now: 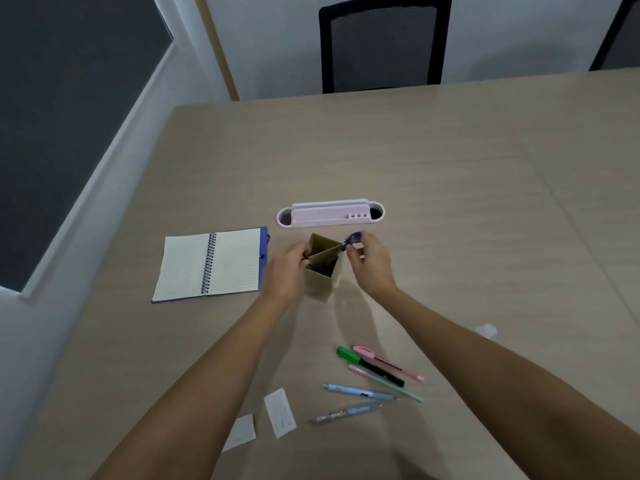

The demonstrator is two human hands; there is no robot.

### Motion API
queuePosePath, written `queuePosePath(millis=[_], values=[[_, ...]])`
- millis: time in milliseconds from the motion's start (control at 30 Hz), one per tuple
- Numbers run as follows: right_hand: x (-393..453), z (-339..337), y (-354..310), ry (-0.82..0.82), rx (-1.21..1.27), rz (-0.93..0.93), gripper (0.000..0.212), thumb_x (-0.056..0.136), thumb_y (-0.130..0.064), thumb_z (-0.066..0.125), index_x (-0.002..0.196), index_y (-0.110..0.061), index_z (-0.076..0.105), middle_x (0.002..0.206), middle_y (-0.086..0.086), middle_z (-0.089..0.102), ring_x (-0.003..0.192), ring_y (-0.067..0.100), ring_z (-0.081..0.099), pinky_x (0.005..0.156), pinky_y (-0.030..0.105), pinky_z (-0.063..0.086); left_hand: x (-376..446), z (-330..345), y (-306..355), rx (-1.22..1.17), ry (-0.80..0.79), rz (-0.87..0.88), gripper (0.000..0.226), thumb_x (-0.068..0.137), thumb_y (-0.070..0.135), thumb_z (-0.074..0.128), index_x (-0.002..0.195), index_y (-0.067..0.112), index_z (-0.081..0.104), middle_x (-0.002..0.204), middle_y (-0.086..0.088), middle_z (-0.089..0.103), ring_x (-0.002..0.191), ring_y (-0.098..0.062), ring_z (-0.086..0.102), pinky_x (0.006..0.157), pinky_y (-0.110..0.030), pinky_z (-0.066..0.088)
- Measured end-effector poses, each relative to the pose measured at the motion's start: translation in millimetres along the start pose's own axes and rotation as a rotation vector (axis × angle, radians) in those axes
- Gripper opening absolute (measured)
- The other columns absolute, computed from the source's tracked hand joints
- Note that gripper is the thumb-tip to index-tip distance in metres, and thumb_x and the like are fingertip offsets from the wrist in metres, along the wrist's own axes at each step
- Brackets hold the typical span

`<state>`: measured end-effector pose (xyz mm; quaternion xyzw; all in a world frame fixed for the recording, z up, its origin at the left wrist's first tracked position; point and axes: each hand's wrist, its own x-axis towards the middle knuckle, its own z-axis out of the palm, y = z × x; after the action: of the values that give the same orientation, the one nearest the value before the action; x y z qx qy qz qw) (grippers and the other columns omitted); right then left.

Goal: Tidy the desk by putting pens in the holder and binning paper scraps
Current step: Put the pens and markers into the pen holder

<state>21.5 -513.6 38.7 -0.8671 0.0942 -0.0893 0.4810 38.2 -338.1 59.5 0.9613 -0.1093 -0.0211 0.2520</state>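
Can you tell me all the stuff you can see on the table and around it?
Square tan cardboard pen holder: one, tan, mid-desk.
Purple pen: one, purple, at the holder's rim.
Loose pens: five, green-black, two pink, two pale blue, near edge.
White paper scraps: two, white, left of the loose pens.
Open spiral notebook: one, white pages, blue cover, left.
Oval pink-white desk organiser: one, behind the holder.
Black mesh chair: one, far side.
Wooden desk: one, beige.
Left hand: grips the holder.
Right hand: pinches the purple pen.
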Motion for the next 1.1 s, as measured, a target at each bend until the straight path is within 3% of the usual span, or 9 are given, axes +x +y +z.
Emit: queuePosePath(millis=[100,233,333,467,533,667,800,967,1100], values=[[4,5,2,-0.100,-0.118,-0.029,0.014,0.093,-0.014,0.056,0.104,-0.008,0.063,0.113,0.012,0.058,0.090,0.024,0.062,0.085,0.034,0.054,-13,6,-4,-0.002,-0.078,-0.010,0.021,0.094,0.019,0.057,0.114,0.016,0.063,0.112,-0.007,0.068,0.099,-0.024,0.064,0.071,-0.029,0.046],[-2,2,6,-0.156,-0.108,0.041,0.025,0.092,-0.018,0.059,0.116,-0.010,0.057,0.113,0.003,0.057,0.086,0.019,0.061,0.081,0.030,0.052,-29,7,-7,-0.033,-0.062,-0.029,0.052,0.088,0.022,0.068,0.135,0.017,0.047,0.136,-0.006,0.050,0.117,-0.021,0.057,0.093,-0.034,0.051],[-30,-4,23,-0.113,-0.093,0.137,0.016,0.093,-0.012,0.057,0.108,-0.009,0.059,0.101,0.003,0.063,0.084,0.020,0.062,0.075,0.030,0.051,-61,20,-12,-0.041,0.045,0.013,0.038,0.086,0.023,0.068,0.120,0.018,0.052,0.124,-0.004,0.049,0.103,-0.016,0.055,0.078,-0.024,0.047],[-84,-11,57,-0.460,-0.317,0.192,0.009,0.087,-0.010,0.063,0.093,-0.007,0.068,0.096,0.012,0.074,0.081,0.020,0.065,0.072,0.024,0.049,-110,51,-31,0.032,-0.599,0.136,0.027,0.080,0.021,0.067,0.106,0.017,0.062,0.113,-0.006,0.059,0.101,-0.025,0.060,0.082,-0.034,0.049],[-103,-11,66,-0.525,-0.380,0.202,0.011,0.084,-0.016,0.066,0.091,-0.007,0.069,0.094,0.011,0.074,0.085,0.024,0.067,0.070,0.025,0.045,-125,64,-38,0.082,-0.791,0.171,0.032,0.078,0.023,0.069,0.108,0.016,0.062,0.114,-0.009,0.059,0.104,-0.027,0.058,0.086,-0.036,0.049],[-120,-3,70,-0.563,-0.583,0.155,0.027,0.090,-0.035,0.059,0.098,-0.010,0.066,0.101,0.011,0.067,0.093,0.028,0.062,0.079,0.033,0.049,-139,77,-37,0.174,-0.688,0.224,0.024,0.081,0.025,0.065,0.103,0.019,0.059,0.114,-0.006,0.055,0.106,-0.027,0.056,0.081,-0.037,0.048],[-121,-1,77,-0.572,-0.638,0.141,0.028,0.096,-0.033,0.052,0.102,-0.007,0.060,0.108,0.015,0.061,0.098,0.030,0.061,0.083,0.036,0.048,-140,74,-37,0.185,-0.637,0.227,0.022,0.088,0.020,0.058,0.107,0.011,0.056,0.118,-0.011,0.057,0.108,-0.030,0.056,0.083,-0.040,0.046],[-78,-25,54,-0.064,-0.336,0.154,0.016,0.096,-0.016,0.051,0.096,-0.001,0.058,0.083,0.016,0.065,0.075,0.035,0.063,0.067,0.035,0.044,-114,5,-49,-0.264,-0.466,0.042,0.008,0.088,0.016,0.063,0.094,0.014,0.068,0.090,-0.010,0.072,0.083,-0.022,0.066,0.077,-0.033,0.051],[-32,-44,10,0.235,0.196,0.229,0.010,0.095,-0.021,0.053,0.100,-0.014,0.059,0.079,0.004,0.065,0.060,0.015,0.063,0.063,0.032,0.057,-57,-75,-59,-0.457,-0.078,-0.034,0.008,0.085,0.012,0.071,0.091,0.017,0.072,0.073,-0.003,0.068,0.064,-0.012,0.062,0.069,-0.032,0.054]])
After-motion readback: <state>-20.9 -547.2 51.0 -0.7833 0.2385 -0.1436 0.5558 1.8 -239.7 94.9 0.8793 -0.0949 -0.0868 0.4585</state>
